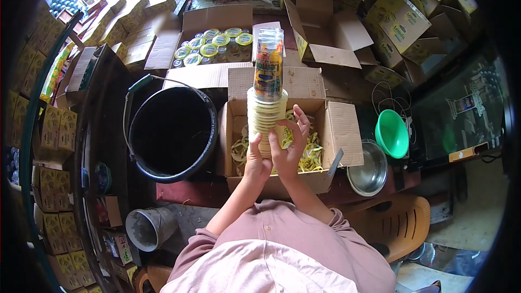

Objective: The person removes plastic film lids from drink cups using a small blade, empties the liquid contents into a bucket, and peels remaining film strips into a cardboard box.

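Note:
Both hands are around a tall stack of nested plastic cups point(268, 70), held over an open cardboard box point(343, 130). The stack's far end is clear plastic with colourful print; its nearer part shows pale yellow rims point(266, 114) close together. My left hand point(257, 161) grips the near end from the left, its thumb along the side. On the right side, my right hand point(289, 149) presses its thumb and fingers to the rims, with some fingertips lifted. Yellow printed strips point(312, 152) lie inside the box. My palms hide the stack's bottom.
A black bucket point(142, 154) stands left of the box. To the right are a green bowl point(392, 134) and a metal bowl point(374, 182). Behind, one carton holds lidded tubs point(209, 50); another open carton point(334, 30) stands beside it. An orange chair point(404, 217) is near me.

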The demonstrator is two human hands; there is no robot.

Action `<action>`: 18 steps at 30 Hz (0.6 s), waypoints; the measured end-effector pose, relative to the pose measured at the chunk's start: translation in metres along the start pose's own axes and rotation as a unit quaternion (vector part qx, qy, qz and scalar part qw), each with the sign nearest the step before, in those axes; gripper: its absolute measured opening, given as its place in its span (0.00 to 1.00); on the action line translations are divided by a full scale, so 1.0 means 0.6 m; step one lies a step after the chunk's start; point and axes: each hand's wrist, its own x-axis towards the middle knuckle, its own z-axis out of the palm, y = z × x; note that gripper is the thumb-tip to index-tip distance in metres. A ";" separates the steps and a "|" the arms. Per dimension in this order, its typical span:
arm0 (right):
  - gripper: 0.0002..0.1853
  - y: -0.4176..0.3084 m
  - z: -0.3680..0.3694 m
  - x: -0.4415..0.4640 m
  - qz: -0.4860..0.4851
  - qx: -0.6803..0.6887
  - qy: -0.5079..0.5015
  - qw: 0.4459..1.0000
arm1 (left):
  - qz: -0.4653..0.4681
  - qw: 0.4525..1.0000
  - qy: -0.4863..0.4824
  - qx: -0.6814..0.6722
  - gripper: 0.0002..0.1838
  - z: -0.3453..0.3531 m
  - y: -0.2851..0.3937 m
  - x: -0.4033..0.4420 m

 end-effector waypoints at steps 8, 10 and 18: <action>0.11 -0.009 -0.007 0.007 -0.083 -0.101 0.002 0.991 | -0.001 1.000 0.005 -0.013 0.30 -0.002 0.003 -0.003; 0.11 -0.007 -0.010 0.006 -0.107 -0.156 -0.012 0.982 | -0.001 1.000 0.005 -0.024 0.30 -0.002 0.002 -0.003; 0.12 -0.010 -0.014 0.013 -0.184 -0.214 -0.001 0.959 | -0.014 0.999 -0.006 -0.028 0.31 -0.001 0.004 -0.007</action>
